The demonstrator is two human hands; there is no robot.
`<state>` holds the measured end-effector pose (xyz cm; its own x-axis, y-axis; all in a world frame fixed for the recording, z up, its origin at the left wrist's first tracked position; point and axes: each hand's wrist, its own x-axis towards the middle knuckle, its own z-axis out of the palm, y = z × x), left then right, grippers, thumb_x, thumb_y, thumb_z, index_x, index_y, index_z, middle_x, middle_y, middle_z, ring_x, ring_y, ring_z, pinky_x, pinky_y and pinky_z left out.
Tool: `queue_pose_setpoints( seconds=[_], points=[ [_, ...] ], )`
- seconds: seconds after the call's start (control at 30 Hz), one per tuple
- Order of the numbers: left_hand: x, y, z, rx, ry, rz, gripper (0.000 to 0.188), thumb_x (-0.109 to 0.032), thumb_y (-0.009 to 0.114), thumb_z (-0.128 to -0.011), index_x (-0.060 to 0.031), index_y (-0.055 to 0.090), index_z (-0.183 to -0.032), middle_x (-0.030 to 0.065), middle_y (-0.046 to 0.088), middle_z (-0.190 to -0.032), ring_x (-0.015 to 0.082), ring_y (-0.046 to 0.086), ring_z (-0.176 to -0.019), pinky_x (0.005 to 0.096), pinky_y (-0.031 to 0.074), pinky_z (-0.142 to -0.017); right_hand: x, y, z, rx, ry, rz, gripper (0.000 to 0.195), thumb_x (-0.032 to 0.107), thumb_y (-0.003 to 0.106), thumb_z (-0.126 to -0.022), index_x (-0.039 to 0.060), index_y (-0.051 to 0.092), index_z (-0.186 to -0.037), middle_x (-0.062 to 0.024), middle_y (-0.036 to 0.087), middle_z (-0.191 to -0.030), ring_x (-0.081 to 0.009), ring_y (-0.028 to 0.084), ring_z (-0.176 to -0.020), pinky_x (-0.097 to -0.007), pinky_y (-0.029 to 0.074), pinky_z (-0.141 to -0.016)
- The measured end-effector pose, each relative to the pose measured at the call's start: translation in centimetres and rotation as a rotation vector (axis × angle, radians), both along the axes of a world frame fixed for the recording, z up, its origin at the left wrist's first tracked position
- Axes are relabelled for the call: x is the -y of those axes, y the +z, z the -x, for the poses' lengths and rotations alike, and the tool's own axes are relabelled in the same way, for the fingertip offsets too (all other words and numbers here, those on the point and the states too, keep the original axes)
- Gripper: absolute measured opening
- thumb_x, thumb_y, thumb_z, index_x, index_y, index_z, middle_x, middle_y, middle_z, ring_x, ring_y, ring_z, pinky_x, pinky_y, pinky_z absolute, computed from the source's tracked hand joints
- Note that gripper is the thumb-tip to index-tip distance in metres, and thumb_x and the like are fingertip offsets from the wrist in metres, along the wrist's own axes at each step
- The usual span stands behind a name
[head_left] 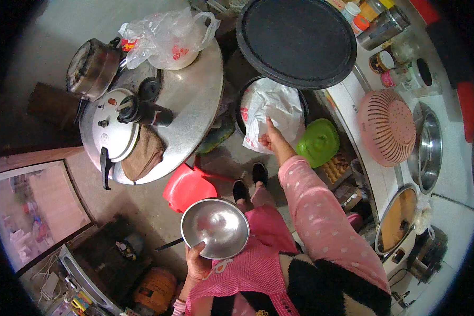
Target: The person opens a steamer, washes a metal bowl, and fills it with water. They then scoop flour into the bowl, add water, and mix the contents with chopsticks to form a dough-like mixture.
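Observation:
My left hand [197, 260] grips the rim of a stainless steel bowl [225, 225], thumb inside, in front of my pink apron. The bowl looks empty. My right hand [274, 138] reaches forward to a white plastic bag [270, 98] with red print and has its fingers curled on the bag's near side. The bag lies in the mouth of a dark round container [241, 118]; what is beneath it is hidden. A large black round lid [296, 43] sits just beyond the container. A green plastic lid or basin [319, 142] is to the right of my right hand.
To the left, a round metal table [197, 94] holds a pressure cooker [112, 122], a brown cloth [142, 154] and a bagged bowl [173, 39]. A red plastic stool [189, 187] stands by my feet. A pink colander [387, 128] and steel basin [426, 150] rest on the right counter.

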<state>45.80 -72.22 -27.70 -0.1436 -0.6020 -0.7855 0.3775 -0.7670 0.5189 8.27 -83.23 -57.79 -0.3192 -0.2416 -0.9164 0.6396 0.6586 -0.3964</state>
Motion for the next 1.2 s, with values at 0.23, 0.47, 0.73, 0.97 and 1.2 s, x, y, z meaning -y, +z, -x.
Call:
queue_pose_setpoints(
  seconds=[0.23, 0.47, 0.73, 0.97, 1.2],
  points=[
    [-0.2, 0.0, -1.8, -0.066, 0.053, -0.007, 0.064, -0.013, 0.065, -0.072, -0.0046, 0.045, -0.132, 0.0111, 0.054, -0.124, 0.0278, 0.054, -0.113, 0.0435, 0.044, -0.097, -0.2, -0.5, -1.2, 0.137, -0.096, -0.006, 0.044, 0.048, 0.053, -0.091, 0.0089, 0.060, -0.072, -0.0007, 0.058, -0.060, -0.0108, 0.048, -0.046, -0.0243, 0.027, -0.038],
    [0.1, 0.5, -2.0, -0.050, 0.043, 0.026, 0.064, -0.013, 0.066, -0.071, -0.0043, 0.045, -0.131, 0.0105, 0.054, -0.122, 0.0272, 0.054, -0.112, 0.0421, 0.044, -0.096, 1.5, 1.2, -6.9, -0.704, 0.665, 0.385, 0.020, 0.022, 0.060, -0.077, 0.0046, 0.068, -0.083, -0.0131, 0.069, -0.078, -0.0243, 0.067, -0.072, -0.0388, 0.050, -0.068],
    [0.9, 0.2, -1.8, -0.022, -0.008, 0.010, 0.064, -0.013, 0.064, -0.072, -0.0043, 0.044, -0.132, 0.0114, 0.054, -0.121, 0.0268, 0.054, -0.112, 0.0415, 0.044, -0.096, -1.3, 5.7, -13.0, -1.003, 1.279, 0.635, 0.020, 0.027, 0.055, -0.084, 0.0103, 0.067, -0.084, -0.0137, 0.067, -0.084, -0.0361, 0.064, -0.082, -0.0480, 0.050, -0.072],
    [1.0, -1.2, -1.6, -0.048, 0.024, -0.034, 0.063, -0.013, 0.062, -0.073, -0.0042, 0.043, -0.133, 0.0109, 0.054, -0.122, 0.0277, 0.054, -0.113, 0.0420, 0.044, -0.097, 0.6, 14.5, -4.4, -1.486, 0.890, 0.598, 0.021, 0.018, 0.062, -0.081, 0.0055, 0.064, -0.097, -0.0141, 0.065, -0.089, -0.0372, 0.060, -0.086, -0.0484, 0.048, -0.075],
    [1.6, -1.1, 0.3, 0.022, -0.020, 0.033, 0.051, -0.019, 0.062, -0.075, -0.0078, 0.052, -0.124, 0.0087, 0.059, -0.113, 0.0289, 0.058, -0.103, 0.0441, 0.047, -0.089, 1.2, 7.3, 2.6, -0.751, 1.728, 0.017, 0.026, 0.017, 0.056, -0.086, 0.0023, 0.063, -0.106, -0.0172, 0.065, -0.107, -0.0384, 0.060, -0.101, -0.0490, 0.048, -0.082]
  ],
)
